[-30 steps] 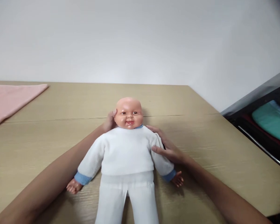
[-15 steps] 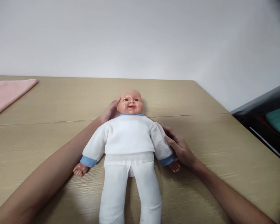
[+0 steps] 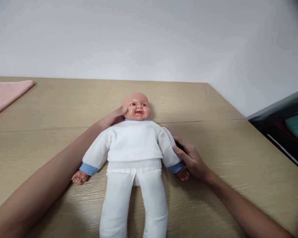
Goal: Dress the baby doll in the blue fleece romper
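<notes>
A bald baby doll (image 3: 135,140) in a white fleecy top with blue cuffs and white trousers lies face up on the wooden table (image 3: 228,148). Beside its head, at the neck, is my left hand (image 3: 115,116), its thumb on the doll's cheek and its other fingers hidden behind the head. My right hand (image 3: 190,157) touches the doll's sleeve on the right side of the view, thumb and forefinger apart, some fingers out of sight behind the sleeve.
Pink folded cloth (image 3: 7,96) lies at the table's far left. Beyond the right edge of the table stands a dark object (image 3: 270,122) with something teal in it. A pale wall (image 3: 139,39) rises behind the table.
The doll's head is turned slightly and sits a little further left in view, with my left thumb now lower on the cheek. The view has shifted slightly. My right hand remains at the sleeve.
</notes>
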### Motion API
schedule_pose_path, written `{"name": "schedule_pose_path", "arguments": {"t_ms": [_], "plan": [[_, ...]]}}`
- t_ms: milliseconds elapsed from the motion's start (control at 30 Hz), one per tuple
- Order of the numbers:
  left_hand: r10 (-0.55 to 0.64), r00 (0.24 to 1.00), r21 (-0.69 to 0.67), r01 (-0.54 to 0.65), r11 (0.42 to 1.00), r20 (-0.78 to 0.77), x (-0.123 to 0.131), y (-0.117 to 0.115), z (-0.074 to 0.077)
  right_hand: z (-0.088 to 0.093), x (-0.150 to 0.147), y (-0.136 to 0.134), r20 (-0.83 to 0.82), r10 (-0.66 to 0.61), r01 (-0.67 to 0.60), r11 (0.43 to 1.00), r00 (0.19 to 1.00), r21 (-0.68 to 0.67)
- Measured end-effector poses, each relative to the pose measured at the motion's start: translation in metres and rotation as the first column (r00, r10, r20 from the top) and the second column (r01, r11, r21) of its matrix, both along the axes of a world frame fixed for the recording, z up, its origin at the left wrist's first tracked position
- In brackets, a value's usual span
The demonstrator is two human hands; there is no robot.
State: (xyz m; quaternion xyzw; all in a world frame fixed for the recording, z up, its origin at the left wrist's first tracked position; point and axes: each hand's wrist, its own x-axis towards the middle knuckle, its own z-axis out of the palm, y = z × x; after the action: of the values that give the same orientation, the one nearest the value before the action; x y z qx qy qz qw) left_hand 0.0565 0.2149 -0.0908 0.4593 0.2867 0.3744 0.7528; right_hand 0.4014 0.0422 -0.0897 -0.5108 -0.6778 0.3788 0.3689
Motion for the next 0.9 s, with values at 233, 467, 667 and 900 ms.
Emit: {"name": "schedule_pose_path", "arguments": {"t_ms": [233, 467, 667, 900], "plan": [[0.046, 0.958, 0.280, 0.037, 0.959, -0.284, -0.014, 0.007, 0.003, 0.000, 0.001, 0.002, 0.017, 0.024, -0.024, 1.000, 1.000, -0.006], [0.087, 0.924, 0.381, 0.066, 0.922, -0.373, -0.019, 0.016, -0.002, -0.003, 0.002, 0.002, 0.014, 0.027, -0.027, 1.000, 1.000, -0.007], [0.073, 0.895, 0.406, 0.126, 0.905, -0.440, -0.019, 0.019, -0.002, -0.003, 0.003, 0.002, 0.021, 0.030, -0.030, 1.000, 0.999, 0.008], [0.008, 0.882, 0.465, 0.241, 0.852, -0.471, -0.051, 0.035, 0.004, -0.004, 0.005, 0.003, 0.033, 0.034, -0.035, 0.999, 0.999, 0.024]]}}
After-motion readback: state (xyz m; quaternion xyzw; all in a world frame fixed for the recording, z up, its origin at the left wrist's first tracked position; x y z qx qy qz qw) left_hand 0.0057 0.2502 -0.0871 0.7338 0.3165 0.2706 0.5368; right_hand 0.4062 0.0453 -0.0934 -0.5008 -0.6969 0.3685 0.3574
